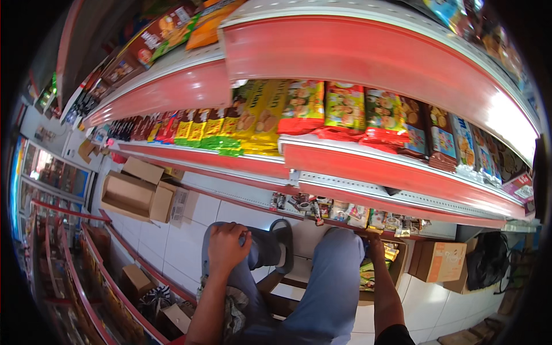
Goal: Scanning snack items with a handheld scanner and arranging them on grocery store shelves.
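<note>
My left hand (228,246) rests on my bent left knee, fingers loosely curled and nothing in them. At the front edge of the low shelf is my right hand (374,238), beside a small green-and-white packet (376,219). A strip of yellow shows at its fingertips; its grip is hidden. Below the right forearm stands an open cardboard box (399,263) holding green and yellow packets (368,276). Loose sachets (305,202) and other small packets (358,214) lie along the low shelf (442,229).
Red-fronted shelves (345,51) overhang my knees, with biscuit packs (302,103) standing in a row. An open carton (129,194) sits on the tiled floor (185,241) at left. At right are another carton (440,261) and a black bag (487,261). A second rack (92,246) flanks my left.
</note>
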